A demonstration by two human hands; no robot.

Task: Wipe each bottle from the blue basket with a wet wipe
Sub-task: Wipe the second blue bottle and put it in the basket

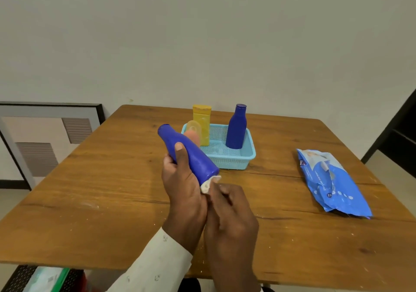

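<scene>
My left hand [182, 186] grips a dark blue bottle [191, 154], tilted with its cap pointing up and to the left, held above the table. My right hand [229, 219] presses a small white wet wipe [208, 184] against the bottle's base. Behind them stands the light blue basket [234, 163]. In it stand a second dark blue bottle [236, 129], a yellow bottle [202, 123] and a small peach bottle [194, 133] with a clear cap, partly hidden by the held bottle.
A blue pack of wet wipes [331, 181] lies on the wooden table [90, 190] at the right. A framed panel [45, 138] leans against the wall at the left. A dark chair or frame [396, 138] stands at the right edge.
</scene>
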